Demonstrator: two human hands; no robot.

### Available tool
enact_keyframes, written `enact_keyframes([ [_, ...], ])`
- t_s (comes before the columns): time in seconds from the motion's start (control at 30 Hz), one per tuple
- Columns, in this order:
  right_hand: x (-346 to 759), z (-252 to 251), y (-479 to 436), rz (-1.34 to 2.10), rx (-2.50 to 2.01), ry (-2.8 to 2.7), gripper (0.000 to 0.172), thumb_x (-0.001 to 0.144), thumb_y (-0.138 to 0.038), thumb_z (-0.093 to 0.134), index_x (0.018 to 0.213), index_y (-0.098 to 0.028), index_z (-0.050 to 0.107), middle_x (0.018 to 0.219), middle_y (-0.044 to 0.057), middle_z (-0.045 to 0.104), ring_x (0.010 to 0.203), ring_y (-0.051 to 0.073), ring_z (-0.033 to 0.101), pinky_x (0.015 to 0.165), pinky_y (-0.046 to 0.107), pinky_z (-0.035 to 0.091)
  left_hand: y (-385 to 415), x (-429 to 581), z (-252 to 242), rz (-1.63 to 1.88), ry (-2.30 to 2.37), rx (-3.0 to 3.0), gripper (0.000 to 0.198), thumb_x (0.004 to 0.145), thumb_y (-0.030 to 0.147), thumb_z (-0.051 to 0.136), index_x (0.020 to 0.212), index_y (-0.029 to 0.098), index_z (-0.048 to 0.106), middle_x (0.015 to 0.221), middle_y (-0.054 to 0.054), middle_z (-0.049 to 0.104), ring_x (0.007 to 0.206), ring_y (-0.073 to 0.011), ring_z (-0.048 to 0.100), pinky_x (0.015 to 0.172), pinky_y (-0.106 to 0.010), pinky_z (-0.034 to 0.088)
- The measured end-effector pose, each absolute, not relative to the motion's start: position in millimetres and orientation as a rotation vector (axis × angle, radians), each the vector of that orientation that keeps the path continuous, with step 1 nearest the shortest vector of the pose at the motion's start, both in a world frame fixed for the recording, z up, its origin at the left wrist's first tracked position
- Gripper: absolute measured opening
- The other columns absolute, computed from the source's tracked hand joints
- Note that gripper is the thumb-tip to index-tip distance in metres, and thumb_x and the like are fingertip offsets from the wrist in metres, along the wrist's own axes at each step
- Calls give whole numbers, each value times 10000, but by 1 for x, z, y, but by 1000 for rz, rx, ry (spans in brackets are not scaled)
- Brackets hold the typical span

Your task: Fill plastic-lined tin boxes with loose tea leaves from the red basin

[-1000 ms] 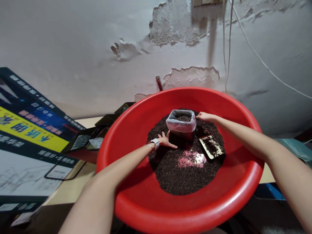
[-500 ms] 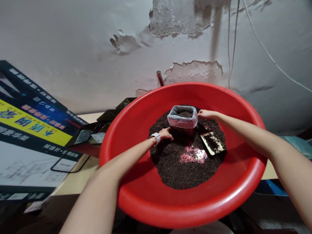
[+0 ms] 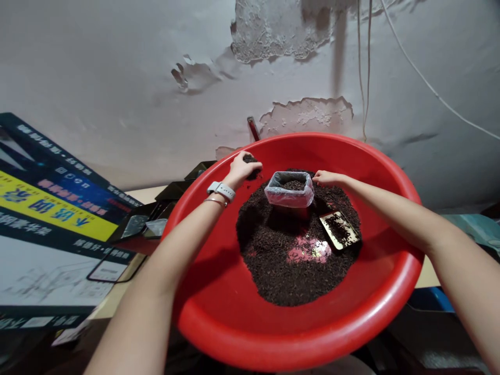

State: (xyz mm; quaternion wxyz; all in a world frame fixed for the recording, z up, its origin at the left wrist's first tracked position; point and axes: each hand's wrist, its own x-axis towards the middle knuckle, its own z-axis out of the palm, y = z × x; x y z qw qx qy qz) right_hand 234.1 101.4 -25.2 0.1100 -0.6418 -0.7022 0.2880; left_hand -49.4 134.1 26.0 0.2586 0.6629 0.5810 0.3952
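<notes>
My left hand [image 3: 242, 169], with a pale watch on its wrist, is raised over the left back part of the red basin [image 3: 211, 250]. Its fingers are curled round a handful of dark loose tea leaves [image 3: 252, 167]. A small box lined with a clear plastic bag [image 3: 289, 197] stands in the basin, with tea leaves inside. At its right side my right hand [image 3: 327, 178] pinches the edge of the bag. More loose tea leaves [image 3: 289, 286] cover the basin's floor around the box. To the right lies a shallow gold-coloured lid [image 3: 339, 230] with leaves scattered on it.
A printed carton [image 3: 54, 224] leans at the left. Several dark boxes [image 3: 172, 195] with plastic liners stand between it and the basin on a pale tabletop [image 3: 107, 307]. Behind is a wall [image 3: 128, 88] with peeling plaster and hanging cables [image 3: 365, 67].
My left hand has risen from the tea leaves beside the box, moving up and left with a handful. My right hand stays at the bag's edge. The view has shifted slightly.
</notes>
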Motion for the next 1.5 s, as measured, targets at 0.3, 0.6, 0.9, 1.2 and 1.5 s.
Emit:
enact_keyframes([
  [0.3,255,-11,49,813,-1689,-2005,396,810,-361,513,1144,-201,652,1028,80,673,894,227,611,739,282,458,118,32,44,1084,1284,1967,378,499,218,708,847,192,563,746,23,577,711,-147,557,697,-282,494],
  [0.6,261,-13,10,636,-1430,-1983,470,859,-430,481,1253,-196,590,1179,84,626,1000,266,590,769,288,453,112,34,43,1099,1187,1923,361,529,203,699,867,170,573,733,20,607,668,-135,576,691,-283,485],
  [0.9,231,-7,90,746,-1785,-2035,361,881,-384,532,898,-54,675,845,133,673,825,218,606,749,302,449,115,23,38,950,1196,2048,365,548,361,788,841,152,727,807,-55,707,755,-196,636,747,-323,494],
  [1.2,237,-23,110,749,-1792,-2056,314,894,-352,541,939,-56,636,883,114,655,788,155,586,725,278,467,113,6,53,1037,1228,2008,559,585,432,800,1053,141,703,1145,-122,680,1091,-263,603,993,-377,434],
  [1.5,239,-23,109,694,-1866,-2041,341,907,-306,426,967,-47,640,929,145,687,756,137,587,723,222,406,149,-53,16,916,1710,2020,665,878,550,395,1409,149,397,1492,-121,369,1368,-239,356,1118,-347,286],
])
